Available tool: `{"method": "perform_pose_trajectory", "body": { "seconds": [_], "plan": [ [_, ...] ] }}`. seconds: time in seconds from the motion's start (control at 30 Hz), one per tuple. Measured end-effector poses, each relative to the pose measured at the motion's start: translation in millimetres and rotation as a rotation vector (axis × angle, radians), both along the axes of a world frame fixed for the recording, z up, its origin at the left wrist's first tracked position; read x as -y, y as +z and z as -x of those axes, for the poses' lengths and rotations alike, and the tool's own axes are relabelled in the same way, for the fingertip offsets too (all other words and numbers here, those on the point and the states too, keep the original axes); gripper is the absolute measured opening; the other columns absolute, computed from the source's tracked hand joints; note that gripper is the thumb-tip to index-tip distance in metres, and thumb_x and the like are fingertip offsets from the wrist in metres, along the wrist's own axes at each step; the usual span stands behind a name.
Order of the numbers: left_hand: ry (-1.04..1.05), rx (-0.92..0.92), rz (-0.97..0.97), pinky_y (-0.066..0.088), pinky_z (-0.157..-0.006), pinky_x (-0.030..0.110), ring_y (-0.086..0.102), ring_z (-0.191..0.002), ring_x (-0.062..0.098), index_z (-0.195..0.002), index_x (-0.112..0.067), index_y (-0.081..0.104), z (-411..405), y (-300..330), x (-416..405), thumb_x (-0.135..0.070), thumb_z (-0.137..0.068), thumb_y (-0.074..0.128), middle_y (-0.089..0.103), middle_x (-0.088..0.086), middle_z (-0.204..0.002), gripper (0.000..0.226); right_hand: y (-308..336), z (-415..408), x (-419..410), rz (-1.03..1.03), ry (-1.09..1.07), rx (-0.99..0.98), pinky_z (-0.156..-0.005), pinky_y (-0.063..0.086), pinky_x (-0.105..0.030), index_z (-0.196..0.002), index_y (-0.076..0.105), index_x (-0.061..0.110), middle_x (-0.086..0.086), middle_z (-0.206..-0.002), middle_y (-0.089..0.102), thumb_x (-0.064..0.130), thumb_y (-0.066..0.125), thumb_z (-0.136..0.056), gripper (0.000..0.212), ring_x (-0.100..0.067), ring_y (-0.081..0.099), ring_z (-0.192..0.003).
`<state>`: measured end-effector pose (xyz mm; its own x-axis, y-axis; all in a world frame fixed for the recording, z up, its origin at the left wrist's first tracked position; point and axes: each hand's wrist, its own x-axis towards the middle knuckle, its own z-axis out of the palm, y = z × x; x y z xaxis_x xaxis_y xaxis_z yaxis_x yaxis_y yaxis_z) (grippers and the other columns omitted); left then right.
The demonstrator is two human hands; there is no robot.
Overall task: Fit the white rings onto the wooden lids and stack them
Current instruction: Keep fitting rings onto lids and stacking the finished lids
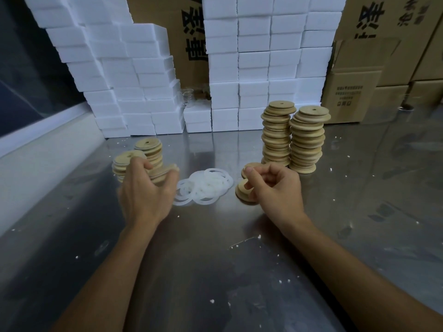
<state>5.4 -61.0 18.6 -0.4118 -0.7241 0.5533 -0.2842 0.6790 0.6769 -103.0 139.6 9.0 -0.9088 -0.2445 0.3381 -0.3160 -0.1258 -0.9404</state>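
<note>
1. Reaching with the left hand (pixel 146 188), blurred, fingers curled over a round pale wooden lid (pixel 163 174) by the short stacks of ringed wooden lids (pixel 143 159) on the left of the steel counter (pixel 215 259); probably placing a finished lid.
2. Lowering that lid flat and centred, judging that a skewed one would tip the short stack.
3. Curling the right hand (pixel 275 185) round a bare wooden lid (pixel 244 191), with another lid just behind the fingertips.
4. Aiming next for the loose pile of translucent white rings (pixel 206 185) lying between the two hands.
5. Pulling one ring only, seating it evenly round the rim.
6. Keeping elbows away from the two tall stacks of bare wooden lids (pixel 293 137) behind the right hand.
</note>
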Motion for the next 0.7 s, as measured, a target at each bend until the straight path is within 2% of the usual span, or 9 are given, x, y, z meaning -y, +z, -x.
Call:
{"method": "perform_pose_trajectory", "body": {
  "seconds": [0.13,0.27,0.4,0.53,0.63,0.7],
  "plan": [
    [0.177,0.24,-0.019,0.04,-0.087,0.048,0.054,-0.089,0.03,-0.099,-0.015,0.045,0.7,-6.4,6.0,-0.052,-0.073,0.07,0.052,0.005,-0.098,0.052,-1.7,1.5,0.0,-0.028,-0.023,-0.017,-0.057,0.051,-0.027,-0.082,0.07,0.007,-0.005,-0.063,0.07,0.02,0.074,-0.089,0.015,-0.012,0.065,-0.056],
    [0.224,0.384,0.01,0.047,-0.087,0.049,0.059,-0.1,0.037,-0.103,-0.015,0.056,1.8,-8.8,7.6,-0.056,-0.073,0.07,0.062,0.012,-0.106,0.053,-2.0,1.7,0.1,-0.036,-0.033,-0.014,-0.059,0.055,-0.031,-0.081,0.07,0.008,-0.005,-0.063,0.071,0.02,0.074,-0.089,0.015,-0.012,0.066,-0.057],
    [0.188,0.37,0.004,0.053,-0.081,0.049,0.059,-0.102,0.038,-0.108,-0.017,0.07,0.7,-9.2,10.1,-0.055,-0.07,0.079,0.064,0.013,-0.109,0.055,-2.2,2.4,-0.7,-0.046,-0.039,-0.025,-0.061,0.056,-0.032,-0.08,0.069,0.009,-0.005,-0.063,0.071,0.02,0.074,-0.089,0.014,-0.012,0.067,-0.058],
    [0.168,0.345,-0.029,0.053,-0.082,0.049,0.059,-0.104,0.04,-0.117,-0.018,0.07,0.7,-10.7,11.7,-0.048,-0.078,0.076,0.063,0.016,-0.117,0.049,-3.1,4.1,-2.8,-0.1,-0.096,-0.064,-0.067,0.059,-0.036,-0.076,0.069,0.016,-0.003,-0.065,0.072,0.023,0.074,-0.088,0.015,-0.017,0.07,-0.065],
    [0.165,0.344,-0.04,0.05,-0.085,0.047,0.061,-0.106,0.042,-0.122,-0.019,0.067,1.1,-12.0,14.4,-0.04,-0.085,0.073,0.068,0.016,-0.116,0.043,-4.5,5.6,-6.0,-0.235,-0.193,-0.173,-0.072,0.057,-0.032,-0.074,0.068,0.022,0.008,-0.07,0.071,0.027,0.072,-0.087,0.014,-0.009,0.068,-0.072],
    [0.186,0.355,-0.044,0.049,-0.087,0.048,0.059,-0.108,0.043,-0.123,-0.019,0.064,1.7,-12.3,16.3,-0.035,-0.087,0.07,0.067,0.017,-0.117,0.04,-5.7,6.1,-8.1,-0.365,-0.211,-0.246,-0.076,0.05,-0.028,-0.082,0.067,0.025,0.013,-0.084,0.07,0.025,0.07,-0.085,0.004,-0.008,0.064,-0.088]
  ]
}}
